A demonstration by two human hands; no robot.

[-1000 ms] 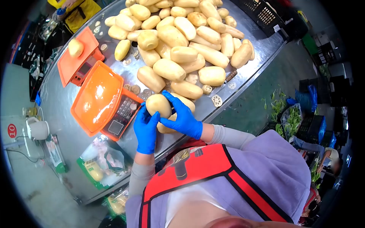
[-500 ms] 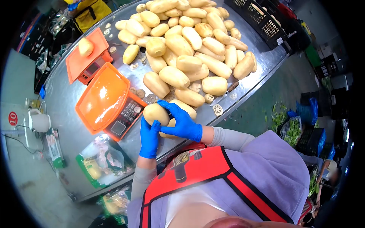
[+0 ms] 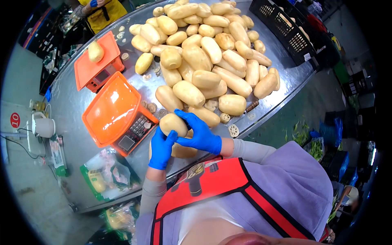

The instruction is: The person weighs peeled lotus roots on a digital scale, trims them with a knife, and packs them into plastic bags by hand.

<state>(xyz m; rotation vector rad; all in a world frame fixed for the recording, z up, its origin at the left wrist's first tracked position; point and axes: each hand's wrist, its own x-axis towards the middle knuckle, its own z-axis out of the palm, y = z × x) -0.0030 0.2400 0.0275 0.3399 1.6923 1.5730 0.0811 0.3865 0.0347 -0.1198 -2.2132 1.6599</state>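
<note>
A pale lotus root piece is held between my two blue-gloved hands over the table's near edge. My left hand grips it from the lower left, thumb on its underside. My right hand has its fingers curled round the right side. Beneath my hands lie more root pieces, partly covered. Just to the left stands an orange scale with a bare pan. Beyond my hands spreads a large pile of lotus roots.
A second orange scale bears one root. Plastic packaging lies at the table's left. Black crates stand at the back right. A knife handle and cut slices are near the right edge. A person is at upper left.
The camera view has shifted, so the table and pile sit differently in it. Both hands stay on the root piece, which has tilted slightly between them.
</note>
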